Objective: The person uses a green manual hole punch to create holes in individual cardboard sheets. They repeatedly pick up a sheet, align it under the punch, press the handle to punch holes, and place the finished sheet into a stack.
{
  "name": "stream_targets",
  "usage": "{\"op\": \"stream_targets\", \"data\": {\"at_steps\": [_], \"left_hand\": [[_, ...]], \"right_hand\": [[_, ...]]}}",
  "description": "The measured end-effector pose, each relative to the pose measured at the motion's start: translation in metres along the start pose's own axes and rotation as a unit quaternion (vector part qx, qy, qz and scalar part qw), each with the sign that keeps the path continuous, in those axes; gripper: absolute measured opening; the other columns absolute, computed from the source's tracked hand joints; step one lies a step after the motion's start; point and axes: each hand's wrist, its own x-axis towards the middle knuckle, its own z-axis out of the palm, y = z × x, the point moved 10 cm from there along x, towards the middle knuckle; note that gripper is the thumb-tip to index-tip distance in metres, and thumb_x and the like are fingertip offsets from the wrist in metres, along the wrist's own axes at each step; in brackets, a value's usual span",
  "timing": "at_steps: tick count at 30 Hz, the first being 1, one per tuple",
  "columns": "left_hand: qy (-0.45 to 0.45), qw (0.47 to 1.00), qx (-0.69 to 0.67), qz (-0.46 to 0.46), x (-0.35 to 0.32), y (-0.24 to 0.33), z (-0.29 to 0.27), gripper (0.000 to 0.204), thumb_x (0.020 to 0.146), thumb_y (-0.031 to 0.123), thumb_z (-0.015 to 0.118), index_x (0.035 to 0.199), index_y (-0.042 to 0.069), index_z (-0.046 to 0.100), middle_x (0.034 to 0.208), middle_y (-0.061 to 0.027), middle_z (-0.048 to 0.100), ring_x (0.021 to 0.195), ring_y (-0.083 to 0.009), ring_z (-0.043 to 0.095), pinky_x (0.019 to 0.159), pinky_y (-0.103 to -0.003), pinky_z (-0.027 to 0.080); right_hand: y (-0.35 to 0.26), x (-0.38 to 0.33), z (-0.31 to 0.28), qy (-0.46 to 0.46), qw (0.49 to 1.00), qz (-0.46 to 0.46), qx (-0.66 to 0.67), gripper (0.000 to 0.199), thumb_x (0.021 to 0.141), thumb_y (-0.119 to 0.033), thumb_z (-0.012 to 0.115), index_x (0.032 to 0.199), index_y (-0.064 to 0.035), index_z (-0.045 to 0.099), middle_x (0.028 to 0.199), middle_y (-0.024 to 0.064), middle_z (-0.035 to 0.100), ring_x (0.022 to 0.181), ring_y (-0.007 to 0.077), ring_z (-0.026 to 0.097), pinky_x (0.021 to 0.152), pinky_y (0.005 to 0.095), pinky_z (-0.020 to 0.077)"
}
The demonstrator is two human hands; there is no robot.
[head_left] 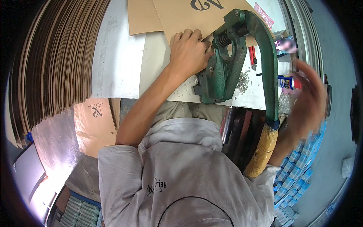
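Observation:
A green hand-lever eyelet press stands at the table's near edge, its long curved lever ending in a yellow-wrapped grip. My left hand is just left of the press head, fingers curled over the near edge of a brown paper sheet with a dark printed mark. Part of that sheet runs behind the press, and the fingertips are partly hidden. My right hand is right of the lever, apart from the grip and smeared by motion; whether it holds anything is unclear.
Small metal eyelets lie scattered right of the press, near a red cutter knife and a blue can with a red cap. A tall stack of brown sheets fills the left. Blue-and-white packs are piled at lower right.

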Motion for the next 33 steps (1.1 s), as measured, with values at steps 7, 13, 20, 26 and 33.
{"op": "stream_targets", "data": {"at_steps": [7,13,20,26,33], "left_hand": [[0.001,1.0,-0.017,-0.003,0.002,0.005,0.0,0.025,0.084,0.032,0.079,0.093,0.009,0.084,0.099,-0.0097,0.067,0.105,-0.0304,0.062,0.09,-0.045,0.047],[-0.026,1.0,-0.006,0.0,0.002,0.009,-0.001,0.027,0.085,0.034,0.08,0.096,0.01,0.083,0.1,-0.0111,0.067,0.105,-0.0316,0.062,0.091,-0.046,0.048],[-0.047,0.999,0.013,-0.017,-0.001,-0.002,0.015,0.026,0.091,0.028,0.074,0.109,0.011,0.079,0.112,-0.015,0.069,0.107,-0.0349,0.066,0.092,-0.047,0.055],[0.085,0.995,-0.001,0.061,0.029,-0.031,-0.047,0.018,0.092,0.006,0.068,0.109,0.003,0.075,0.112,-0.0179,0.074,0.094,-0.035,0.073,0.082,-0.044,0.06],[0.474,0.84,-0.248,-0.089,-0.008,-0.052,-0.245,0.019,0.106,0.013,0.066,0.109,-0.004,0.071,0.095,-0.0057,0.073,0.082,-0.0101,0.066,0.074,-0.024,0.052]], "right_hand": [[-0.045,-0.119,0.101,-0.309,0.911,-0.233,-0.144,0.064,0.099,-0.052,0.047,0.135,-0.0017,0.064,0.137,0.0254,0.061,0.128,0.0356,0.052,0.11,0.0485,0.0342],[-0.054,-0.089,0.034,-0.158,0.961,-0.185,0.128,0.085,0.098,-0.076,0.038,0.143,-0.0073,0.061,0.152,0.0315,0.051,0.149,0.0457,0.038,0.125,0.0592,0.0169],[0.103,-0.091,-0.008,0.05,0.992,-0.033,0.107,0.067,0.11,-0.047,0.039,0.142,0.0088,0.057,0.146,0.0264,0.058,0.142,0.0344,0.05,0.125,0.0454,0.0278],[0.219,-0.111,-0.012,0.162,0.981,0.107,-0.021,0.035,0.102,-0.018,0.067,0.127,0.0063,0.068,0.123,0.0211,0.071,0.12,0.0299,0.064,0.107,0.0409,0.0468],[0.258,-0.131,0.008,0.212,0.969,0.007,-0.122,0.029,0.096,-0.009,0.073,0.12,0.0087,0.069,0.119,0.0237,0.07,0.115,0.0386,0.064,0.106,0.0464,0.0473]]}}
